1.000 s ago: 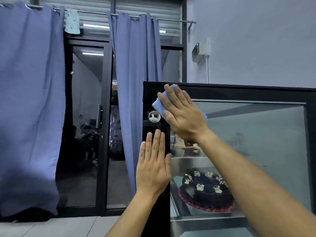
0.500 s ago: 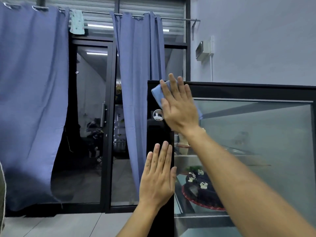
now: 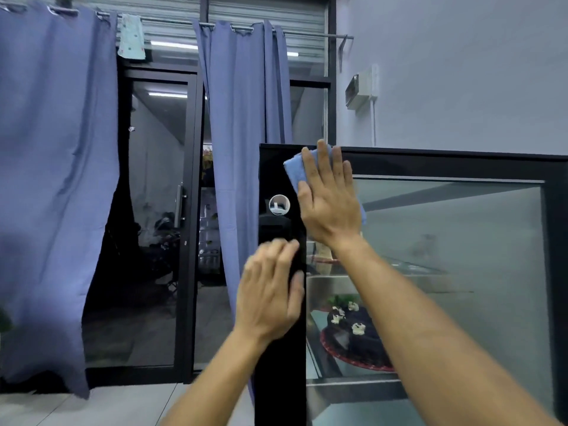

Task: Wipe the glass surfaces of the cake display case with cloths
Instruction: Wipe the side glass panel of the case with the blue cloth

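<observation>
The cake display case [image 3: 445,164] has a black frame and a large front glass pane [image 3: 461,241]. My right hand [image 3: 329,204] lies flat with straight fingers and presses a blue cloth [image 3: 293,170] against the pane's upper left corner and the top frame. My left hand [image 3: 270,290] is lower, in front of the black left post [image 3: 279,379]. It is motion-blurred, with its fingers bent at the knuckles. I cannot tell whether it holds the post. Behind the glass, a dark cake [image 3: 356,336] with white decorations sits on a red plate.
A round silver lock [image 3: 279,205] sits on the left post above a dark handle. Blue curtains [image 3: 55,179] hang left of the case, in front of black-framed glass doors [image 3: 153,226]. A grey wall [image 3: 461,72] rises behind the case, and pale floor tiles [image 3: 92,407] lie at lower left.
My left hand went from flat with straight fingers on the post to bent fingers, now blurred. My right hand and the cloth stay at the upper left corner, fingers turned more upright.
</observation>
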### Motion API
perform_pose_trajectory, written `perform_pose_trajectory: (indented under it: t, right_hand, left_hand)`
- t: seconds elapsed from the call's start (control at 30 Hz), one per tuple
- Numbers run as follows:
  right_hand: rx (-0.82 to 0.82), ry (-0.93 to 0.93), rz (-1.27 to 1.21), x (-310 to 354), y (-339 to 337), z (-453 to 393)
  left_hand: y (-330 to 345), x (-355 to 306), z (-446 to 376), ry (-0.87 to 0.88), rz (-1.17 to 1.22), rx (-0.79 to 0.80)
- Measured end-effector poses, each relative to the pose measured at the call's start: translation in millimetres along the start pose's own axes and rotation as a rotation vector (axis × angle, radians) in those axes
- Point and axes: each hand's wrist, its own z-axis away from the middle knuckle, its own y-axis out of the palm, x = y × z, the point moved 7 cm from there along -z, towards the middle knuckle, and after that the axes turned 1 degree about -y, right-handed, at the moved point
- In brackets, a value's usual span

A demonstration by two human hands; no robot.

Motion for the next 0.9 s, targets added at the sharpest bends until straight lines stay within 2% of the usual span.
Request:
perform_pose_trajectory:
  t: [0.03, 0.1, 0.17, 0.27, 0.33, 0.43, 0.53, 0.57, 0.6, 0.67, 0.73, 0.77, 0.8, 0.9]
  right_hand:
    - [0.015, -0.007, 0.000, 2, 2, 5]
    - [0.073, -0.160, 0.040, -2, 3, 11]
    - [0.071, -0.209, 0.059, -25, -6, 13]
    - [-0.008, 0.129, 0.012, -89, -25, 18]
    - [-0.044, 0.243, 0.031, -115, -31, 25]
    - [-0.082, 0.297, 0.052, -125, -36, 30]
    - [-0.153, 0.522, -0.010, -110, -31, 29]
    - [-0.165, 0.510, -0.009, -94, -26, 26]
    - [-0.147, 0.405, 0.006, -72, -20, 21]
    - [-0.013, 0.055, 0.014, -37, -5, 18]
    - [0.068, -0.152, 0.007, -48, -8, 21]
    - [0.069, -0.150, 0.006, -69, -16, 20]
    - [0.049, -0.076, 0.011, -98, -25, 21]
    - [-0.073, 0.319, 0.026, -200, -59, 36]
  left_hand:
    - [-11, 8, -23, -0.027, 0.010, -0.047]
    - [-26, 25, -73, -0.107, 0.007, -0.094]
    - [-26, 29, -118, -0.079, -0.027, -0.048]
    - [-4, 22, -152, 0.087, -0.109, 0.141]
    - [8, 26, -154, 0.108, -0.145, 0.198]
    - [16, 25, -146, 0.106, -0.181, 0.128]
    - [16, 24, -142, 0.073, -0.188, 0.065]
    - [16, 24, -142, 0.073, -0.189, 0.053]
    - [15, 24, -142, 0.079, -0.190, 0.044]
    - [15, 24, -142, 0.093, -0.182, 0.042]
    - [14, 24, -141, 0.101, -0.183, 0.026]
    - [13, 25, -141, 0.099, -0.190, 0.018]
    - [13, 25, -141, 0.098, -0.195, 0.022]
    - [14, 23, -138, 0.092, -0.197, 0.022]
